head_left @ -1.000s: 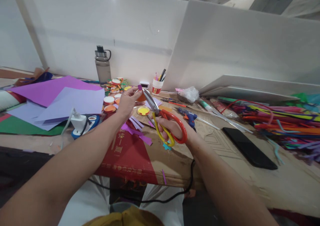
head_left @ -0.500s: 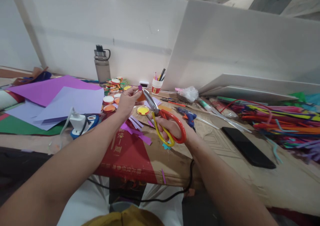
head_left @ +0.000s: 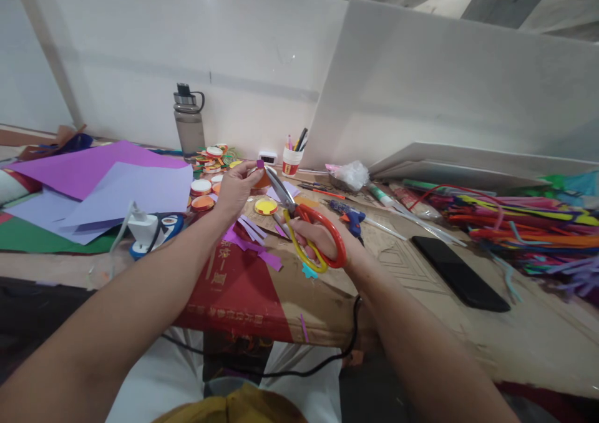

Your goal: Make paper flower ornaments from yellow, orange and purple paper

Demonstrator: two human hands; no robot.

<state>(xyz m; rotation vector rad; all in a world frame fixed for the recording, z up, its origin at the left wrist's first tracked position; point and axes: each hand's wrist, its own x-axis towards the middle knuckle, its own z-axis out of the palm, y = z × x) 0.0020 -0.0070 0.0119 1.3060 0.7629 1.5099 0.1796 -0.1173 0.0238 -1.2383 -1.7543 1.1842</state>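
Scissors in the right hand, a small purple piece in the left

The left hand [head_left: 235, 189] pinches the small purple piece [head_left: 260, 164] between thumb and fingertips, with almost no gap between them; the piece stands up above the grip, near the tips of the scissors [head_left: 282, 193]. The right hand [head_left: 318, 237] is curled closed around the handles, 1 red and 1 yellow; the scissors are in the air above the table [head_left: 397, 323], their blades angled up and away toward the left hand; whether the blade tips touch the piece, I cannot tell.

Below the hands, purple scraps [head_left: 270, 260] and pale strips [head_left: 253, 228] lie on the cardboard-covered table; 1 yellow disc [head_left: 266, 206] sits between the left hand and the scissors, and 1 blue cutout [head_left: 309, 271] lies just beside the yellow handle. At the left are large purple sheets [head_left: 135, 189] and, nearer the left forearm, a white plug [head_left: 143, 226] on a blue-edged power strip [head_left: 171, 224]; a bottle [head_left: 188, 123] stands upright near the wall, and a paper cup [head_left: 292, 160] holds pens. At the right lie a blue glue gun [head_left: 353, 218], a black phone [head_left: 456, 272] and a heap of coloured fuzzy sticks [head_left: 538, 229]; a crumpled clear bag [head_left: 353, 175] rests farther back.
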